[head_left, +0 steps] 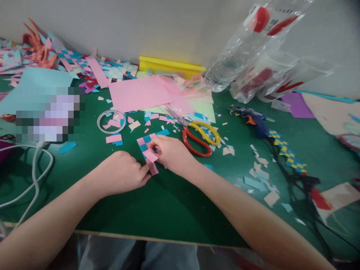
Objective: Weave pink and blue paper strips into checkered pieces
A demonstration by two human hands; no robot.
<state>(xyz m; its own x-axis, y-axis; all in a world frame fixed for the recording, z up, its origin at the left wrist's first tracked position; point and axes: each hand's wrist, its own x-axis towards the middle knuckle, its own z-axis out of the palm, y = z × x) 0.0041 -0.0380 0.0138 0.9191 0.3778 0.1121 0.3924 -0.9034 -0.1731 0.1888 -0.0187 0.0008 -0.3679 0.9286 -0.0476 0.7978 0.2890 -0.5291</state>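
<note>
A small woven piece of pink and blue paper strips [144,141] is between my hands, just above the green table. My right hand [170,148] is closed on its right side, fingers pinching the paper. My left hand [123,172] is curled, its fingertips pressed against the loose pink strip ends at the piece's lower edge. Scissors [200,135] with one yellow and one red handle lie beside my right hand, blades pointing up and left. Beyond my left hand rests a ring of clear tape [111,122] with paper scraps inside and around it.
Pink paper sheets [140,93] and a yellow strip holder [171,66] lie at the back. Plastic-wrapped cups [261,71] lean against the wall at right. A pixelated object [56,116] with a white cable [35,180] is at left. Woven scraps [118,69] are heaped behind.
</note>
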